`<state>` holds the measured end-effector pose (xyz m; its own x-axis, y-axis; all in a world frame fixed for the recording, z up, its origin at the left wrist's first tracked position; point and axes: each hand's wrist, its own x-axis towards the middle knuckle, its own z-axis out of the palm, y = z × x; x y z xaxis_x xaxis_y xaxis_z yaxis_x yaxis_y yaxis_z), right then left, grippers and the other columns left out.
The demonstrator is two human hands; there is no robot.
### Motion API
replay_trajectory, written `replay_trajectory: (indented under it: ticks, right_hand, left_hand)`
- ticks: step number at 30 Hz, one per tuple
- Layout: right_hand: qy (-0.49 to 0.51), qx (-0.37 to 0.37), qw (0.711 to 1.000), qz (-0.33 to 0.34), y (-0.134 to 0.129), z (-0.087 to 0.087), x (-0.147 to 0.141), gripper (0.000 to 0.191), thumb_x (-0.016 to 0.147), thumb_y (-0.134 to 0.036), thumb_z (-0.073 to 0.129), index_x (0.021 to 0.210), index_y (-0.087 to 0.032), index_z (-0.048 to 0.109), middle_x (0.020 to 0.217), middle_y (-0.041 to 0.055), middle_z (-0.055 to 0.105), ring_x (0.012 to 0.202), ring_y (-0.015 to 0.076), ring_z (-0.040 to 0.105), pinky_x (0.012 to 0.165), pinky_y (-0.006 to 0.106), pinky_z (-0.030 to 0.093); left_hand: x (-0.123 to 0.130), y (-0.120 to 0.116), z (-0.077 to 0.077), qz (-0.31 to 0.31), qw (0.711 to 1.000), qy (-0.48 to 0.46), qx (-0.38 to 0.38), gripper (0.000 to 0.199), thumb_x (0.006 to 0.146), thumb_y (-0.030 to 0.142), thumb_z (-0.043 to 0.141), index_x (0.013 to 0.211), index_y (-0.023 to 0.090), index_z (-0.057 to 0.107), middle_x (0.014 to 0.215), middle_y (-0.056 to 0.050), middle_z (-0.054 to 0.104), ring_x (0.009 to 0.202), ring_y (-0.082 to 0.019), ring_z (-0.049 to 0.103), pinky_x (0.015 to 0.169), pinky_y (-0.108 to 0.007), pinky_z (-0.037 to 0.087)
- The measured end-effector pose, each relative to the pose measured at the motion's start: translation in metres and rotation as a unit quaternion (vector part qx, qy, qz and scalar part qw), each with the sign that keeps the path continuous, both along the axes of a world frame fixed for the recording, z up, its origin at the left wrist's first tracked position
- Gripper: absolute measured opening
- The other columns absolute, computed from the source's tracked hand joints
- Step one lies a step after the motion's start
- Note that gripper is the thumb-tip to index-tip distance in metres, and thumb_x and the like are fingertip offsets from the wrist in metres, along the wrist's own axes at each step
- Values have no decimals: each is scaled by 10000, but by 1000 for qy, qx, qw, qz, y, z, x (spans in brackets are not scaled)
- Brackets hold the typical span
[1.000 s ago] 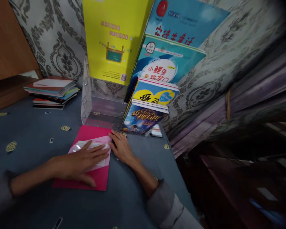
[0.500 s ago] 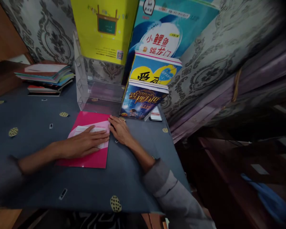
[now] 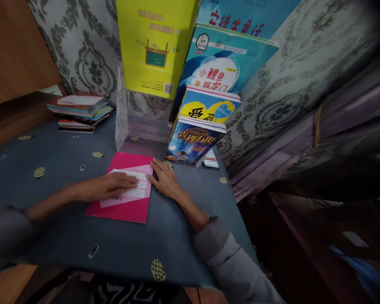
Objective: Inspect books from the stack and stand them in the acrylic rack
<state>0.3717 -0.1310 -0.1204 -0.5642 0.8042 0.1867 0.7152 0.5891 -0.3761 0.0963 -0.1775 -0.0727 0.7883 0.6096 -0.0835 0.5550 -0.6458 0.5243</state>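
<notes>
A thin pink book (image 3: 123, 213) lies flat on the dark blue-grey tablecloth, with a pale pink panel and white text boxes on its cover. Over its left part is my left hand (image 3: 106, 186), fingers stretched out and blurred by motion; I cannot tell whether it touches the cover. My right hand (image 3: 167, 179) rests at the book's upper right edge, its fingers extended and thumb apart, thumb and fingertips along the edge. Neither hand grips anything. Just behind the book stands a clear plastic rack (image 3: 122, 122).
Yellow (image 3: 155, 80) and blue books stand upright in tiers at the rack; a dark blue book (image 3: 190, 141) is in front. Behind left sits a book stack (image 3: 79, 110). The tablecloth (image 3: 123, 249) reaches the table's near edge. A purple curtain (image 3: 272, 152) hangs right.
My left hand has slid leftward over the cover, showing more of the text panel. My right hand stays at the book's edge. The camera view has shifted, showing more of the upper books.
</notes>
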Motion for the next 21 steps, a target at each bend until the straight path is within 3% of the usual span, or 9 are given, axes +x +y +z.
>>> replay_trajectory:
  ticks: [3,7,9,12,16,21]
  right_hand:
    - [-25,6,1000,-7,-4,5,0,549,1045,-412,508,1512,-123,484,1592,199,446,1505,298,377,1210,539,302]
    - [-60,37,997,27,-12,15,-13,376,1051,-238,479,1386,-127,608,1465,189,596,1432,290,481,1196,535,323]
    - [-67,45,994,70,-18,20,-31,347,1047,-179,455,1340,-154,638,1413,171,641,1384,272,533,1164,514,378]
    - [-69,47,986,144,-35,24,-67,346,1041,-221,501,1356,-133,614,1433,176,622,1377,276,534,1141,484,431]
    - [-57,57,977,197,-72,23,-107,419,1064,-294,477,1433,-107,540,1493,177,567,1454,283,444,1210,524,363]
    - [-55,55,976,202,-106,24,-112,478,1084,-354,430,1478,-88,481,1567,199,473,1498,283,381,1234,493,343]
  left_hand:
    - [-24,32,-17,105,991,-3,77,480,1067,412,390,1485,222,530,1560,-91,525,1435,-249,490,1213,-453,360]
    - [-40,54,-35,107,988,-76,82,417,1061,313,377,1398,218,604,1464,-83,625,1397,-218,527,1194,-441,377]
    - [-40,56,-41,111,984,-108,85,402,1049,256,383,1369,213,622,1428,-86,653,1373,-207,547,1190,-457,377]
    - [-38,55,-47,118,980,-134,88,404,1029,207,390,1352,209,634,1399,-93,673,1355,-201,564,1179,-464,389]
    - [-38,55,-50,116,979,-148,83,408,1015,198,400,1332,205,657,1399,-103,672,1360,-212,563,1194,-476,373]
    - [-39,55,-51,116,980,-140,86,398,1028,247,416,1351,222,648,1412,-85,666,1367,-213,556,1201,-474,366]
